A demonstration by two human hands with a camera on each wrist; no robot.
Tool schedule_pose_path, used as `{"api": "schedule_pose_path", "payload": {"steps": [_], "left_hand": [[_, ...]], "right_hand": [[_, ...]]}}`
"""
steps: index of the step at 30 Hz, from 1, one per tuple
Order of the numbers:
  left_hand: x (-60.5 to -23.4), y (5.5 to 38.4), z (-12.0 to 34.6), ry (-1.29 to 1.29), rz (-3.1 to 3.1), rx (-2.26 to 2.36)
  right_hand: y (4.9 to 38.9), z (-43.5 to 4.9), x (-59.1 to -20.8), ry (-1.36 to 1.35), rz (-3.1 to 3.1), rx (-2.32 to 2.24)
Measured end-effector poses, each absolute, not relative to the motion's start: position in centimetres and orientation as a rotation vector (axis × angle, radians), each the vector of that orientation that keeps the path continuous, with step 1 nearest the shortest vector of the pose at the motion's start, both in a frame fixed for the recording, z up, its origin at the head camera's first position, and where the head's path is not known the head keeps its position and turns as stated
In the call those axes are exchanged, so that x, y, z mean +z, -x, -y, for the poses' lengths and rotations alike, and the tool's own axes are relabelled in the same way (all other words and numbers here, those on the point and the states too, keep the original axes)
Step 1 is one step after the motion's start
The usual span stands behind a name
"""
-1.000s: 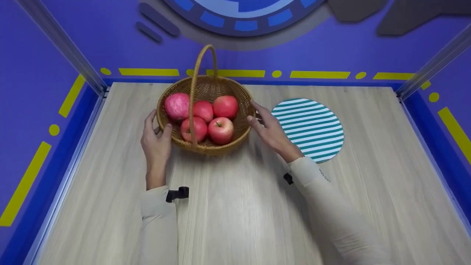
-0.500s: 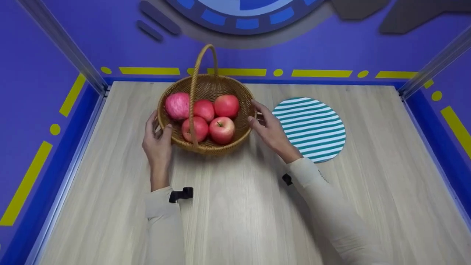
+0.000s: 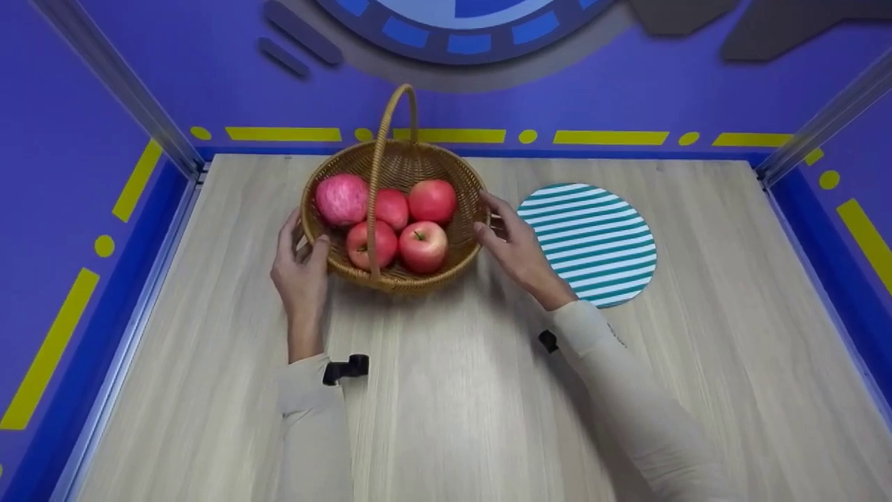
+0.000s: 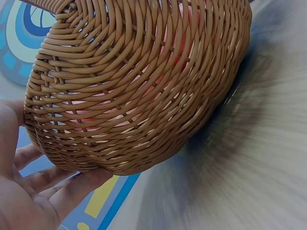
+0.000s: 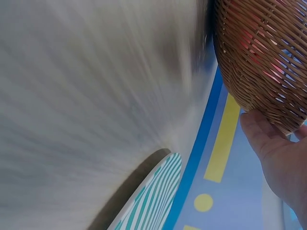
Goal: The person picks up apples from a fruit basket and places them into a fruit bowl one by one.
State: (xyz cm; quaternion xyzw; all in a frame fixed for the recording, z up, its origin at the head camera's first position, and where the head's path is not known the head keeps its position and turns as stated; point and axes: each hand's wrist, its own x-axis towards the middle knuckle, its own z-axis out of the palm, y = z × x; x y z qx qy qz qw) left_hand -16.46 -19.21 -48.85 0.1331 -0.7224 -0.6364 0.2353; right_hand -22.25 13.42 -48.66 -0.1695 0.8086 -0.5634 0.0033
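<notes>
A brown wicker basket [image 3: 428, 281] with a tall arched handle [image 3: 380, 160] stands left of the table's middle, near the back. Several red apples [image 3: 424, 247] lie inside it; the one at the left [image 3: 341, 199] is pinker and streaked. My left hand [image 3: 303, 275] holds the basket's left side, thumb at the rim. In the left wrist view its fingers [image 4: 79, 189] reach under the woven wall. On the opposite side my right hand [image 3: 521, 256] grips the basket between thumb and fingers. Whether the basket's base touches the table cannot be told.
A round mat [image 3: 589, 244] with green and white stripes lies on the wooden table [image 3: 446, 411], just right of my right hand. Blue panels [image 3: 592, 90] with yellow marks enclose the table at the back and both sides.
The basket with its apples has shifted slightly to the right, and its handle has turned a little. Both hands have stayed on its sides and moved along with it.
</notes>
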Motion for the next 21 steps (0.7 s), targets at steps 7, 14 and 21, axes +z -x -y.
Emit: {"api": "schedule_pose_path", "payload": {"steps": [7, 14, 21], "left_hand": [[-48.6, 16.4, 18.5, -0.344, 1.991, -1.739], [-48.4, 16.2, 17.6, -0.370, 1.994, -1.765], [-48.4, 16.1, 17.0, -0.351, 1.983, -1.779]], "right_hand": [[22.1, -14.3, -48.8, 0.514, -2.572, -1.723], [21.8, -15.0, -48.8, 0.466, -2.603, -1.676], [21.6, -16.0, -48.6, 0.482, -2.611, -1.682]]}}
